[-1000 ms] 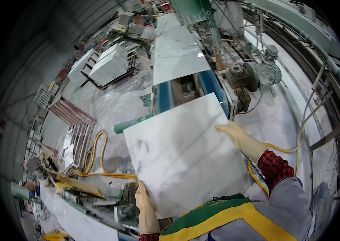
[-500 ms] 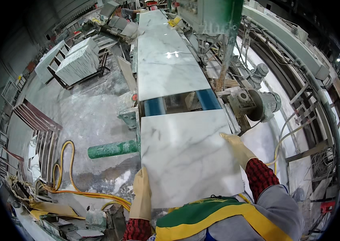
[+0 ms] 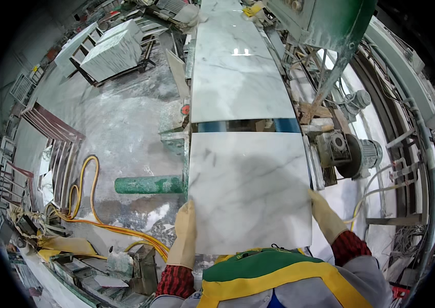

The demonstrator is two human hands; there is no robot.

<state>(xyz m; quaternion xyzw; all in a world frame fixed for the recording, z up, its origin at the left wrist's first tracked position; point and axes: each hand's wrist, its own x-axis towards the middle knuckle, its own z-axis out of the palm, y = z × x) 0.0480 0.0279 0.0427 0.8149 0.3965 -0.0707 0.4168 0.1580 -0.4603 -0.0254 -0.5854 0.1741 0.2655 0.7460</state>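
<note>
A white marble slab (image 3: 250, 192) with grey veins lies flat on the conveyor right in front of me. My left hand (image 3: 184, 233), in a cream rubber glove, grips its left edge near the front corner. On the opposite side my right hand (image 3: 326, 214), gloved alike, holds the right edge; the fingers of both hands are partly hidden by the slab. Ahead lies another polished marble slab (image 3: 240, 84), apart from mine by a narrow gap. Blue conveyor belts (image 3: 286, 125) show in that gap.
A green roller end (image 3: 148, 185) juts out left of the conveyor. Yellow hoses (image 3: 109, 223) run over the floor there, with stacked slabs (image 3: 112, 54) on a rack farther off. A motor (image 3: 366, 156) sits close on the right. Below left is a heap of scrap (image 3: 109, 274).
The near slab has moved forward and straightened, narrowing the gap to the far slab. My right hand has shifted back along its edge. The whole view has tilted down and left.
</note>
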